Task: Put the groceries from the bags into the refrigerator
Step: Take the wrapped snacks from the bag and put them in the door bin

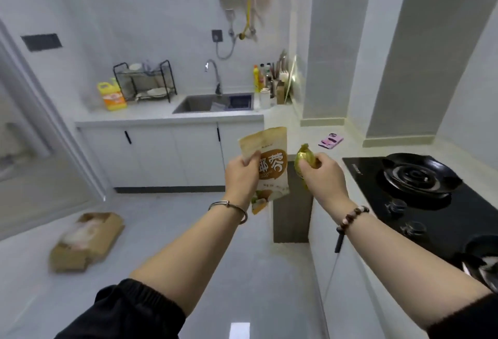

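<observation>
Plainly, both hands are loaded and in the air above the pale tiled floor point(151, 230): the left hand point(240, 177) pinches the upper edge of a flat tan paper-look snack pouch with a brown oval label and white characters point(269, 168), thumb on the front, and the pouch hangs down past the wrist; the right hand point(322, 174) is closed round a small rounded item in shiny gold-green wrapping point(304, 162), fingers curled over its right side. The two groceries sit just beside each other, apart, in front of the white cabinet fronts point(172, 155) under the steel sink point(213, 102). The step in hand looks like carrying them to the refrigerator, so I would keep the pouch upright by its seal so it does not swing, and keep the wrapped item cupped rather than pinched, since foil-like wrap may slip. Neither the refrigerator nor any bag is in view, so the route cannot be judged. The lower half of the wrapped item is hidden by the palm, and what it is cannot be told. The brown cardboard box on the floor point(86, 241) is blurred, with something pale inside that cannot be made out.
</observation>
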Demonstrator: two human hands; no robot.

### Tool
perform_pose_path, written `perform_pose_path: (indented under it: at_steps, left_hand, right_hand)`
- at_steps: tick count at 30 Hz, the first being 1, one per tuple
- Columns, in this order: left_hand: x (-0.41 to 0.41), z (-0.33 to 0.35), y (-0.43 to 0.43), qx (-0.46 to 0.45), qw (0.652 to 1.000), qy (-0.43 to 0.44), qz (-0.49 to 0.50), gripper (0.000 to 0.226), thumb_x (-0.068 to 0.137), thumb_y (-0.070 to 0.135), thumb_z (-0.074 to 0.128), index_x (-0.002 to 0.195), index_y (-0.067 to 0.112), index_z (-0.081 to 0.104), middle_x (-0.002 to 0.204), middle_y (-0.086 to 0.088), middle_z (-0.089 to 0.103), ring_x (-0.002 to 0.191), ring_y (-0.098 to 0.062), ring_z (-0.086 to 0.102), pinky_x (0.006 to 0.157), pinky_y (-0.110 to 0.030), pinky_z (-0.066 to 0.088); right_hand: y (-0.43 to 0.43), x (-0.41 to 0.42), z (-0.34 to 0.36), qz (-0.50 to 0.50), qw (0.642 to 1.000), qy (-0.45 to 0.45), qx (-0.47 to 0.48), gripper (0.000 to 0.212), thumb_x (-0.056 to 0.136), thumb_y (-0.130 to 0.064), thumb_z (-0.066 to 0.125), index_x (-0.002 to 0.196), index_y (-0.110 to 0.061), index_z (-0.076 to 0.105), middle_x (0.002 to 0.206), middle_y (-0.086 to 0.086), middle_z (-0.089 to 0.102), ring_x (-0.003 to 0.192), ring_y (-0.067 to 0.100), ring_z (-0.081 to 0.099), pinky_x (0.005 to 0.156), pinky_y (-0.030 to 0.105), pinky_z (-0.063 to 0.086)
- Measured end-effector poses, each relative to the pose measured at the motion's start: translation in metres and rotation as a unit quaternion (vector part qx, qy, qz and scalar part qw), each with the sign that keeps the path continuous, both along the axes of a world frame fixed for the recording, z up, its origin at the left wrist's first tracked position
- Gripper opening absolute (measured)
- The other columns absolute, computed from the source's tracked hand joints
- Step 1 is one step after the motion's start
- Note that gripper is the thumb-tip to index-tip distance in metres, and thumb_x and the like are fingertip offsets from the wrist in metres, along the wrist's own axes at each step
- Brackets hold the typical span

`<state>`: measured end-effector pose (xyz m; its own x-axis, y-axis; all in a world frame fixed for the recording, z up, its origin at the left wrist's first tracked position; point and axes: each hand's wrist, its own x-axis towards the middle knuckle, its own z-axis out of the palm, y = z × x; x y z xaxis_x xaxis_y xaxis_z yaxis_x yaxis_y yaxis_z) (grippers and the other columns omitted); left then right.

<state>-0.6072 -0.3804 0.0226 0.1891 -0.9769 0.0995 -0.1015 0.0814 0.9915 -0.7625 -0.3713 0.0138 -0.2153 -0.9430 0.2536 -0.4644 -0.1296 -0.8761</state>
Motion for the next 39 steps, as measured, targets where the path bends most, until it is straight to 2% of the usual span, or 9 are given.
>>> perform_pose_path:
  at_steps: [5, 7, 9, 13, 21, 25, 31, 36, 39]
  left_hand:
    - [0.114, 0.023, 0.024, -0.042, 0.994, -0.023, 0.096, 0.023, 0.095, 0.033, 0.050, 0.077, 0.024, 0.060, 0.080, 0.010, 0.065, 0.079, -0.009, 0.063, 0.065, -0.025, 0.051]
    - [0.160, 0.031, 0.038, -0.051, 0.989, -0.030, 0.133, 0.023, 0.095, 0.032, 0.051, 0.075, 0.023, 0.060, 0.079, 0.009, 0.065, 0.079, -0.010, 0.063, 0.065, -0.026, 0.051]
    - [0.205, 0.037, 0.053, -0.053, 0.984, -0.036, 0.165, 0.022, 0.094, 0.033, 0.053, 0.077, 0.022, 0.062, 0.082, 0.005, 0.068, 0.083, -0.015, 0.066, 0.071, -0.033, 0.055]
    - [0.291, 0.052, 0.087, -0.071, 0.970, -0.025, 0.233, 0.020, 0.093, 0.030, 0.056, 0.077, 0.022, 0.066, 0.085, 0.001, 0.071, 0.085, -0.019, 0.068, 0.079, -0.040, 0.057]
    - [0.430, 0.088, 0.142, -0.122, 0.924, -0.004, 0.362, 0.020, 0.091, 0.026, 0.060, 0.075, 0.016, 0.065, 0.080, 0.001, 0.070, 0.078, -0.013, 0.068, 0.070, -0.026, 0.055]
    - [0.480, 0.111, 0.151, -0.151, 0.906, 0.006, 0.396, 0.019, 0.092, 0.026, 0.059, 0.079, 0.013, 0.065, 0.080, 0.000, 0.071, 0.076, -0.010, 0.068, 0.065, -0.023, 0.055]
    - [0.529, 0.141, 0.144, -0.178, 0.888, 0.021, 0.423, 0.026, 0.091, 0.032, 0.060, 0.083, 0.008, 0.066, 0.083, -0.005, 0.073, 0.081, -0.022, 0.070, 0.076, -0.040, 0.058]
    - [0.557, 0.164, 0.130, -0.219, 0.873, 0.042, 0.434, 0.023, 0.093, 0.030, 0.057, 0.084, 0.010, 0.064, 0.085, -0.004, 0.071, 0.082, -0.019, 0.069, 0.077, -0.037, 0.057]
    - [0.574, 0.175, 0.124, -0.244, 0.860, 0.047, 0.446, 0.021, 0.093, 0.030, 0.056, 0.080, 0.015, 0.063, 0.080, 0.001, 0.070, 0.076, -0.012, 0.068, 0.069, -0.030, 0.057]
  right_hand:
    - [-0.007, 0.116, 0.020, 0.131, 0.990, -0.015, -0.052, 0.016, 0.088, -0.034, 0.057, 0.083, -0.019, 0.056, 0.071, 0.003, 0.058, 0.064, 0.017, 0.054, 0.056, 0.032, 0.046]
    - [-0.004, 0.165, 0.027, 0.182, 0.980, -0.015, -0.076, 0.010, 0.089, -0.031, 0.059, 0.089, -0.021, 0.056, 0.074, -0.002, 0.059, 0.066, 0.013, 0.056, 0.056, 0.026, 0.047]
    - [0.003, 0.212, 0.034, 0.221, 0.970, -0.011, -0.102, 0.011, 0.088, -0.027, 0.061, 0.096, -0.021, 0.056, 0.076, -0.008, 0.059, 0.069, 0.007, 0.056, 0.056, 0.018, 0.045]
    - [0.016, 0.302, 0.052, 0.287, 0.948, -0.018, -0.137, 0.013, 0.087, -0.025, 0.062, 0.098, -0.021, 0.057, 0.078, -0.011, 0.059, 0.070, 0.004, 0.056, 0.054, 0.012, 0.043]
    - [0.048, 0.453, 0.084, 0.384, 0.903, -0.047, -0.186, 0.024, 0.080, -0.031, 0.066, 0.101, -0.028, 0.053, 0.085, -0.014, 0.061, 0.079, 0.002, 0.058, 0.066, 0.017, 0.049]
    - [0.054, 0.503, 0.099, 0.404, 0.890, -0.070, -0.199, 0.023, 0.081, -0.030, 0.067, 0.100, -0.028, 0.054, 0.084, -0.017, 0.060, 0.078, -0.003, 0.058, 0.064, 0.013, 0.048]
    - [0.046, 0.557, 0.130, 0.421, 0.877, -0.084, -0.214, 0.022, 0.082, -0.030, 0.065, 0.102, -0.025, 0.056, 0.084, -0.018, 0.059, 0.077, -0.003, 0.058, 0.060, 0.012, 0.049]
    - [0.025, 0.595, 0.151, 0.448, 0.858, -0.102, -0.229, 0.026, 0.083, -0.030, 0.066, 0.105, -0.024, 0.056, 0.089, -0.017, 0.060, 0.081, 0.000, 0.060, 0.066, 0.016, 0.053]
    - [0.008, 0.611, 0.162, 0.456, 0.859, -0.087, -0.217, 0.023, 0.083, -0.031, 0.065, 0.103, -0.026, 0.056, 0.088, -0.015, 0.061, 0.080, 0.002, 0.059, 0.065, 0.016, 0.051]
